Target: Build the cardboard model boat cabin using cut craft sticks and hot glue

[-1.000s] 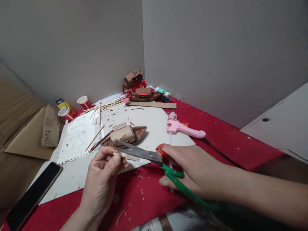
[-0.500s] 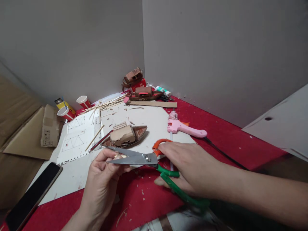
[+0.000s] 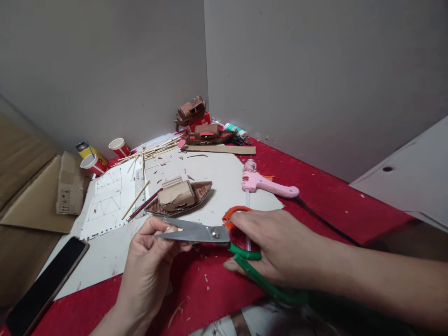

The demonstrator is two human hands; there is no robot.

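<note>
**Scissors brought down around a small pale piece, blades closer together than a second ago**

Seen from a slightly shifted view, with hardly any change in the layout on the table. Pinches the pale piece (image 3: 179,229) between thumb and index finger of the left hand (image 3: 145,256), other fingers curled behind. Grips the scissors (image 3: 199,232) by orange and green handles in the right hand (image 3: 280,247); cannot tell exactly how far through the loops. Blades partly open, around the piece, just in front of the model boat (image 3: 177,196) and above the near edge of the white board (image 3: 199,165).

Worth watching: blades very near the left fingertips, so a nick likely from any slip or a sudden close. Possible loss of a cut end too, from a piece too small for a firm pinch, down among the scraps on the red cloth (image 3: 217,289). Possible crooked cut or split, from a twist between loosely set blades. Possible knock to the boat, from a swing of the upper blade so near the hull.

No brand legible anywhere. On the small carton (image 3: 70,182), upward-arrow handling marks, other print too small to read. On the red box (image 3: 200,122), white lettering, unreadable. On the white and green tube (image 3: 235,129), no readable words. On the paper sheet (image 3: 105,205), ruled zigzags.
</note>
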